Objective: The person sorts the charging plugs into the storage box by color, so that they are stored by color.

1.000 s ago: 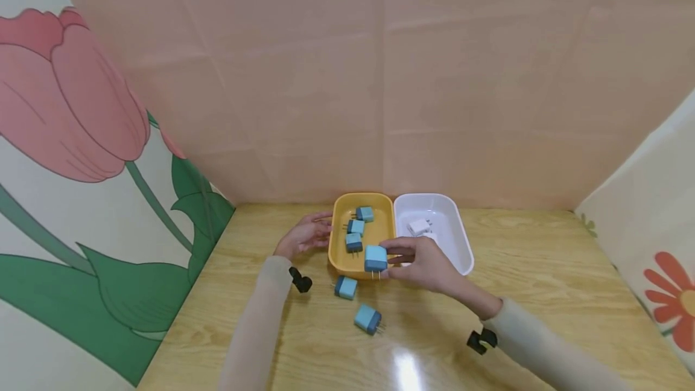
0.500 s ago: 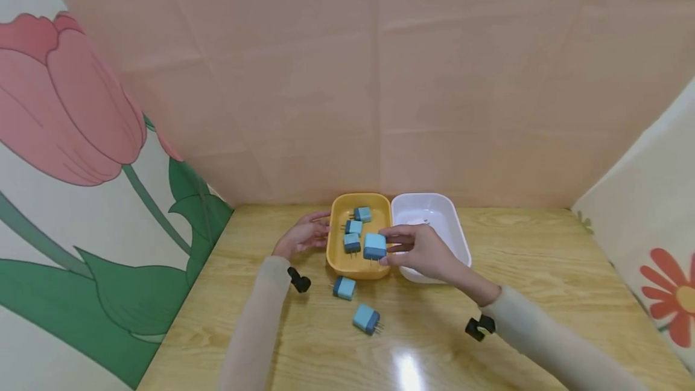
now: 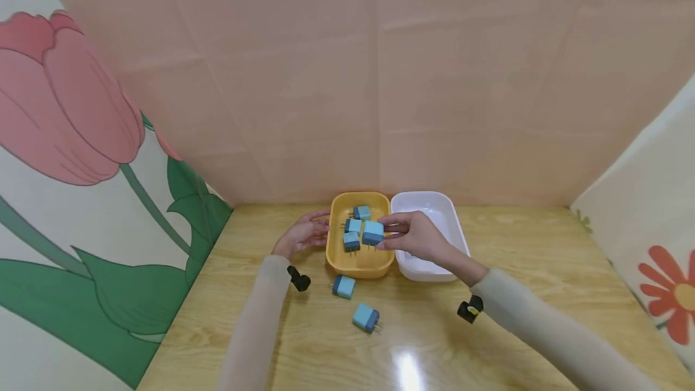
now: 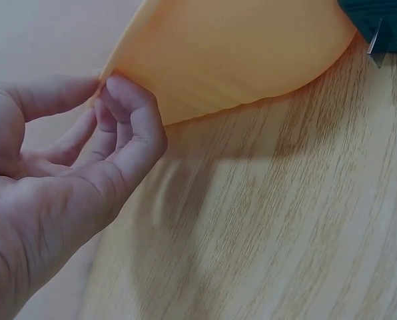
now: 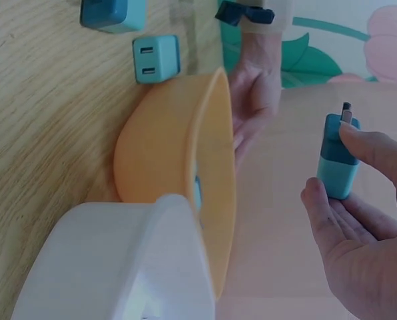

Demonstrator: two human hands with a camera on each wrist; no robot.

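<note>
My right hand (image 3: 418,237) pinches a light-and-dark-blue plug charger (image 3: 373,233) between thumb and fingers, above the yellow tray (image 3: 361,267). The charger's prongs point down in the head view. Several similar blue chargers (image 3: 352,241) lie inside that tray. On the tray's left side is my left hand (image 3: 304,237); in the left wrist view its curled fingers and thumb hold the tray's edge (image 4: 135,33). Two more blue plug chargers, one near the tray (image 3: 344,286) and one closer to me (image 3: 366,318), lie on the table.
A white tray (image 3: 458,240) stands against the yellow tray's right side, its inside partly hidden by my right hand. A pink backdrop (image 3: 304,107) rises behind the wooden table (image 3: 505,246). Flower-printed panels (image 3: 81,101) flank both sides.
My right hand has carried the plug charger farther back, from the yellow tray's front edge to over its middle. My left hand stays at the tray's side.
</note>
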